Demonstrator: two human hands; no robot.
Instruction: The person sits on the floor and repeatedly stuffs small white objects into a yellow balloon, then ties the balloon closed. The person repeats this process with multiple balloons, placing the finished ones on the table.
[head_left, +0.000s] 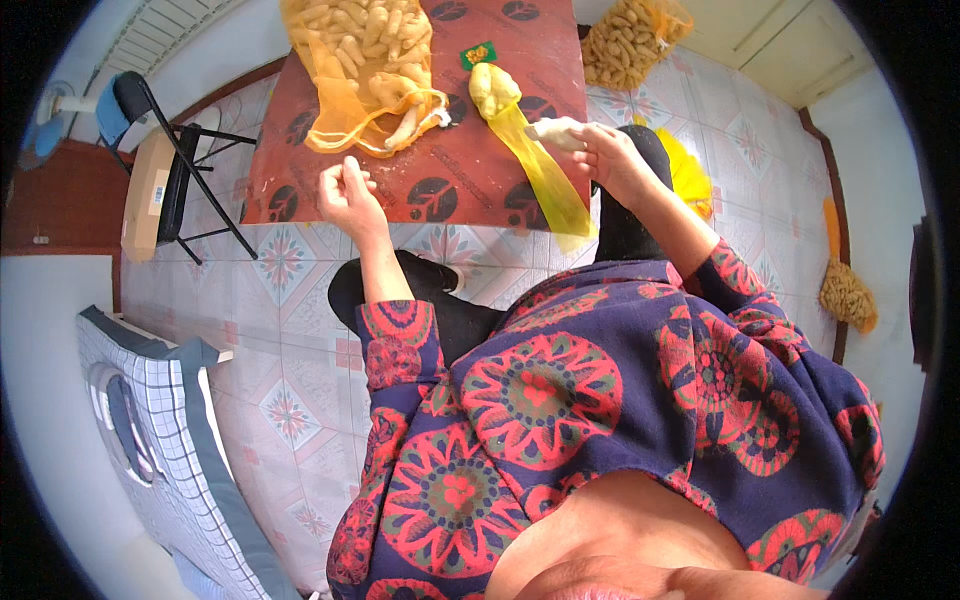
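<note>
My right hand (609, 161) grips a pale, elongated piece (556, 133) beyond the table's right side. My left hand (349, 196) is loosely curled over the table's front edge, and nothing shows in it. Just beyond it, the mouth of an orange mesh bag (326, 90) lies slack, with a white-edged drawstring. Many tan, finger-shaped pieces (375, 30) fill that bag. Left of my right hand, a narrow yellow mesh sleeve (534, 161) trails over the table edge. Several pale yellow pieces (493, 88) bulge in its far end.
A red printed tabletop (405, 169) spans the front. On it lies a small green card (478, 55). Another filled mesh bag (626, 45) stands behind right, yellow mesh (686, 176) hangs beside my knee. A folding chair (180, 165) and carton (144, 195) stand left.
</note>
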